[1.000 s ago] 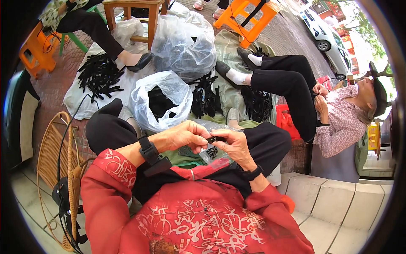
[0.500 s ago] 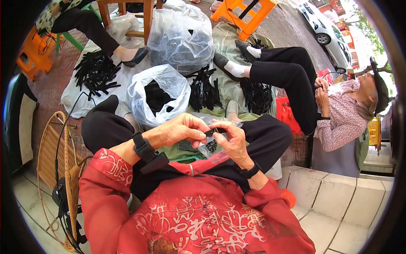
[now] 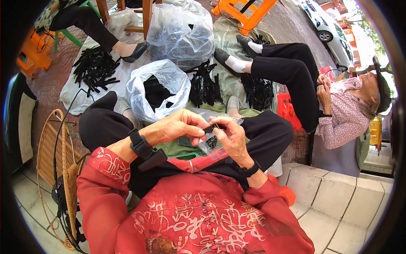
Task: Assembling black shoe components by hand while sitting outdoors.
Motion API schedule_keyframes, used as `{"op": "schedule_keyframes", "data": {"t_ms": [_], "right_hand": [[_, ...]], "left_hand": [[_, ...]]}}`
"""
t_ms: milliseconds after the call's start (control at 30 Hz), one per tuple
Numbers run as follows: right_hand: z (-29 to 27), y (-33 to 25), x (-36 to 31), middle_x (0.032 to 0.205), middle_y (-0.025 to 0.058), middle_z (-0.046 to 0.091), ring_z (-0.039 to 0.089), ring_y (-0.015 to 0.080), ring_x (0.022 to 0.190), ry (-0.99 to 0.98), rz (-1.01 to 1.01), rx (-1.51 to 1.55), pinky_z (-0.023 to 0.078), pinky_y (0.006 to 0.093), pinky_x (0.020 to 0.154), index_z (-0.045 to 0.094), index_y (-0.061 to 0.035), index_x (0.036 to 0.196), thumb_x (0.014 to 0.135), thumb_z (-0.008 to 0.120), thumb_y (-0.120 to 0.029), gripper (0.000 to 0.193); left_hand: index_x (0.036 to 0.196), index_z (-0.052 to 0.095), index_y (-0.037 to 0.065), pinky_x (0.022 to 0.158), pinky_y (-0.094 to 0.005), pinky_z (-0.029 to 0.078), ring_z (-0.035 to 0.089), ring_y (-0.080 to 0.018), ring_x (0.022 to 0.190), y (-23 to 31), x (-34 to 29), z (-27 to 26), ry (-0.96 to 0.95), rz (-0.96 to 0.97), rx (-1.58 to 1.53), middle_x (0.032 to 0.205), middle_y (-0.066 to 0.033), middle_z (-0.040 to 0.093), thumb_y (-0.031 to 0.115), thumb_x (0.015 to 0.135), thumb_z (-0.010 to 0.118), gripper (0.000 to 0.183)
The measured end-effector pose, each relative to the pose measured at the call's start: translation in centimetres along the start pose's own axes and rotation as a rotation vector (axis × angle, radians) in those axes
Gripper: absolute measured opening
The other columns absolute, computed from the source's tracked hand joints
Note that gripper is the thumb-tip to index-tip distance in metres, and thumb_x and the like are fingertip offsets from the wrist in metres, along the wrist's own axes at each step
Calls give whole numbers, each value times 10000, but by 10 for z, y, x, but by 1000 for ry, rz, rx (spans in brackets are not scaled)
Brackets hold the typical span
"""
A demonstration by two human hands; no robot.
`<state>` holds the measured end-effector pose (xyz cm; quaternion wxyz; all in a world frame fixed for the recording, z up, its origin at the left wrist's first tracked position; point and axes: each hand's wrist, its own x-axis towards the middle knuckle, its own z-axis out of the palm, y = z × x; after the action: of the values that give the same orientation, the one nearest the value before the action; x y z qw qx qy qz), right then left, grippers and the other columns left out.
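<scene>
Above my lap, my left hand [image 3: 176, 127] pinches one end of a small black strap [image 3: 209, 128] between thumb and forefinger. Close against it, my right hand [image 3: 231, 139] grips the other end, where a small metallic part seems to show between the fingertips. Both hands are closed and nearly touching. Just below them lies a clear plastic bag [image 3: 210, 144] with small dark pieces in it, partly hidden by my fingers. The edge of a green tray [image 3: 187, 155] shows near my lap.
An open white plastic bag [image 3: 134, 91] of black material stands ahead, with a larger full bag [image 3: 179, 36] behind. Piles of black straps [image 3: 95, 70] lie on sheeting. A wicker chair [image 3: 53, 163] is at left. Another person [image 3: 342, 114] sits at right beside a red basket [image 3: 287, 111].
My hands stay together on the black strap, with the fingers shifting slightly. The whole view has tilted a little.
</scene>
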<state>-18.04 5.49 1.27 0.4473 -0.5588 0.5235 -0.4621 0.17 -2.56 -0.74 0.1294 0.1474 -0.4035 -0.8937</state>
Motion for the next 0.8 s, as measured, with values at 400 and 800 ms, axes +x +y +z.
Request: {"op": "schedule_keyframes", "data": {"t_ms": [400, 800], "right_hand": [[-13, -12, 6, 849, 127, 585, 574, 252, 801, -90, -256, -450, 451, 295, 696, 563, 1, 916, 678, 629, 6, 248], [-21, -16, 8, 781, 111, 576, 560, 255, 706, -187, -240, -513, 439, 303, 615, 577, -12, 881, 654, 660, -30, 242]], "left_hand": [[1038, 524, -33, 599, -261, 504, 608, -164, 701, -1, 2, 4, 64, -55, -29, 852, -133, 617, 90, 837, 482, 239], [1050, 497, -72, 606, -282, 519, 614, -217, 782, -10, 7, 0, 5, -25, -10, 882, -170, 603, 55, 835, 427, 259]]}}
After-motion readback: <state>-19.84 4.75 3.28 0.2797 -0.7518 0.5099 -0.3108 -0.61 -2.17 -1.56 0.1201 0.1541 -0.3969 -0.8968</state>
